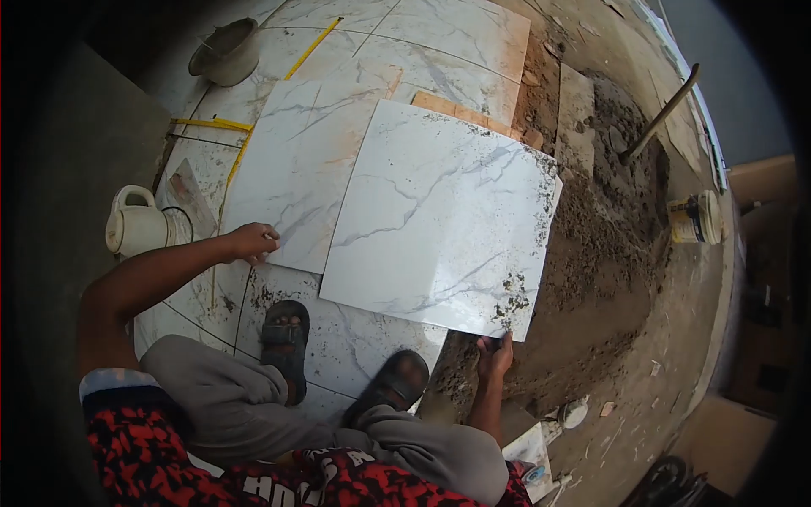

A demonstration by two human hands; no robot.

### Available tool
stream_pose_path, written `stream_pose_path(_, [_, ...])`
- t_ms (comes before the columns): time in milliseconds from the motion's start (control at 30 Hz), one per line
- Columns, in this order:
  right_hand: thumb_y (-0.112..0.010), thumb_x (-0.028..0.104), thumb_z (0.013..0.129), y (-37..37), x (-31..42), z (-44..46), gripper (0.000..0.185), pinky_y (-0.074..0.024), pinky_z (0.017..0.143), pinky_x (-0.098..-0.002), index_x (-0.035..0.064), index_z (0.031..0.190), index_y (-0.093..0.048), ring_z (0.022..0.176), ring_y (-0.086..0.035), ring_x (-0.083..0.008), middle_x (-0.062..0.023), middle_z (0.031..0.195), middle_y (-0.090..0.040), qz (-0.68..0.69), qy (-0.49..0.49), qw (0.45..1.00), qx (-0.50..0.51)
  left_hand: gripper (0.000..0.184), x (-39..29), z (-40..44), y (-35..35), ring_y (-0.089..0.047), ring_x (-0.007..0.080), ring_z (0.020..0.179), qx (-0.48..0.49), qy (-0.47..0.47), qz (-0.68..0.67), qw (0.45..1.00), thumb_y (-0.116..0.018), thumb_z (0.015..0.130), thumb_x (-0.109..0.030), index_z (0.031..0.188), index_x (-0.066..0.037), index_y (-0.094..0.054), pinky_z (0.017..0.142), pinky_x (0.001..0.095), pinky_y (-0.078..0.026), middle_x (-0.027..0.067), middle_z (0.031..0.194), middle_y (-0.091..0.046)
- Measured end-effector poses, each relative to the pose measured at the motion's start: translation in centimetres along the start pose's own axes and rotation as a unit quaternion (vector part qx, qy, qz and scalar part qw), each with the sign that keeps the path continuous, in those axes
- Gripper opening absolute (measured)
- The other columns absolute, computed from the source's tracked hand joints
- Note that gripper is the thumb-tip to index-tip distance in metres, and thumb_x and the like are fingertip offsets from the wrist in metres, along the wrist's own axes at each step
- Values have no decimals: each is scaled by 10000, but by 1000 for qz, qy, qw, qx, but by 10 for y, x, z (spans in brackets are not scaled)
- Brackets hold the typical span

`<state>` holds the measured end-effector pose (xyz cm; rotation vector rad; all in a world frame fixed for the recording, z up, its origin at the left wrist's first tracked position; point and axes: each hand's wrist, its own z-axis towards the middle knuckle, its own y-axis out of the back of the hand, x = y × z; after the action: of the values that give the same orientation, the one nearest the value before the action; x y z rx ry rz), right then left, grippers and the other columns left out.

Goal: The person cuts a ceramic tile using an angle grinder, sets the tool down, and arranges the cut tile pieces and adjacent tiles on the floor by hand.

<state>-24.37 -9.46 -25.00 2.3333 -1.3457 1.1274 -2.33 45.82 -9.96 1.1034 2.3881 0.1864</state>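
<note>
A large white marble-patterned tile (422,220) lies over the laid floor and reaches past its edge above the dirt, with dirt specks on its right side. My right hand (496,355) grips its near right corner, the thumb on top and the fingers below. Under its left side is another marble-patterned tile (291,186). My left hand (256,243) is at the near left corner of that lower tile, fingers curled together; what they hold, if anything, is hidden.
Yellow measuring tape (239,156) runs along the left. A white jug (135,221), a trowel (193,196) and a bucket (226,52) stand or lie there. At right are a mortar heap (621,127) with a handle in it and a yellow-black tub (694,218). My sandalled feet are near the tile.
</note>
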Motion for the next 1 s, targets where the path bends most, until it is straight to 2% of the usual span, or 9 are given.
stream_pose_path(100, [-513,393,989,-10,-15,-23,370,-564,599,-333,66,1160,-526,735,-629,-211,-91,939,-612,16,-28,999,1,564,106,6,-17,-633,276,824,35,93,-174,980,-587,943,-352,1348,6,-426,694,403,-560,164,1077,-564])
stream_pose_path(200, [-531,399,982,-32,-37,-50,352,-564,613,-338,74,1117,-525,736,-633,-214,-85,903,-611,19,-58,998,30,483,146,2,-49,-618,353,1019,-5,133,-316,939,-577,962,-342,1274,5,-450,802,460,-560,210,1161,-553])
stream_pose_path(267, [-538,395,979,-45,-47,-67,341,-565,617,-335,77,1104,-528,739,-634,-212,-83,901,-612,3,-75,996,51,460,152,13,-78,-562,385,1129,-114,136,-559,810,-581,962,-341,1238,4,-454,932,500,-507,237,1229,-529])
stream_pose_path(300, [-541,387,978,-53,-50,-74,334,-565,619,-337,79,1105,-525,739,-635,-212,-83,900,-614,-12,-94,993,69,460,160,28,-87,-562,385,1129,-112,139,-562,807,-581,962,-341,1238,4,-454,932,500,-507,237,1229,-529])
stream_pose_path(367, [-553,358,974,-64,-54,-82,322,-565,637,-342,71,1114,-516,747,-635,-215,-95,909,-617,-29,-133,986,95,444,175,49,-105,-519,392,1180,-121,58,-667,733,-578,967,-325,1227,7,-442,1019,502,-443,250,1267,-508])
stream_pose_path(533, [-622,346,936,-87,-52,-82,387,-543,701,-366,40,1149,-519,798,-607,-243,-134,947,-591,-60,-164,979,108,439,161,67,-108,-526,366,1169,-120,-17,-714,689,-565,975,-288,1261,10,-415,1033,470,-433,241,1250,-514])
stream_pose_path(600, [-623,348,935,-91,-53,-74,406,-542,710,-370,15,1144,-520,810,-606,-250,-151,957,-590,-72,-167,977,109,457,144,68,-98,-527,358,1163,-179,-18,-734,655,-571,971,-288,1277,12,-412,1032,460,-436,235,1234,-518])
stream_pose_path(700, [-601,360,950,-100,-52,-75,462,-544,742,-377,-70,1103,-531,837,-607,-255,-178,983,-589,-126,-187,967,117,474,142,75,-94,-534,353,1124,-172,-8,-741,649,-583,965,-290,1283,17,-412,1027,454,-446,227,1191,-520])
stream_pose_path(1000, [-549,402,981,-112,-70,-85,434,-559,675,-337,-28,1035,-563,773,-621,-231,-142,895,-607,-86,-146,985,36,403,151,89,-95,-541,342,1087,-177,7,-735,654,-512,1002,-287,1259,9,-421,1006,465,-460,227,1164,-506])
